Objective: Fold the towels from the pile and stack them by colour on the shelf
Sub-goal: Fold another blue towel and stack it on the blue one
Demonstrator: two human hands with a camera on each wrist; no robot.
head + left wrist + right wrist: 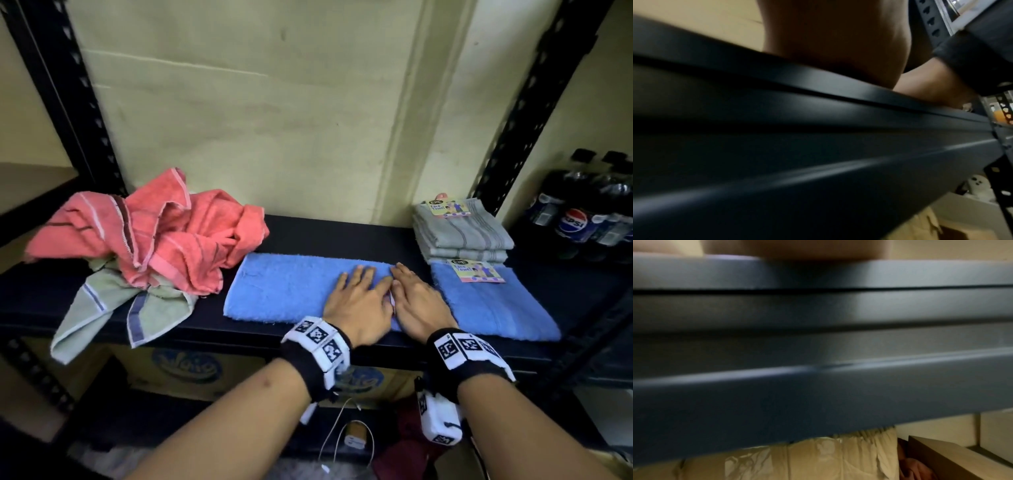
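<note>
Blue terry cloth with a nubby pile forms the long rectangular towel (284, 291) that lies flat at the centre of the head view, on the dark, smooth metal shelf (342, 236). We see our left hand (359, 305) and right hand (421, 301) side by side on the towel's right end, palms down, fingers straight and slightly spread, pressing the cloth and gripping nothing. A thin pale strip shows between the two hands; we cannot tell what it is.

At lower right, just beside the right hand, lies a folded blue towel (493, 308) carrying a paper label (478, 271). Behind it, at centre right, sits a squared stack of grey striped towels (462, 233).

At centre left sits the crumpled pile: coral towels (164, 233) with pale and dark stripes lie on top of a pale green towel (102, 308) with blue bands, which droops over the shelf's front edge.

Both wrist views are blurred. They show mainly the shelf's dark ribbed front rail (818, 146) with the heel of each hand above it.
</note>
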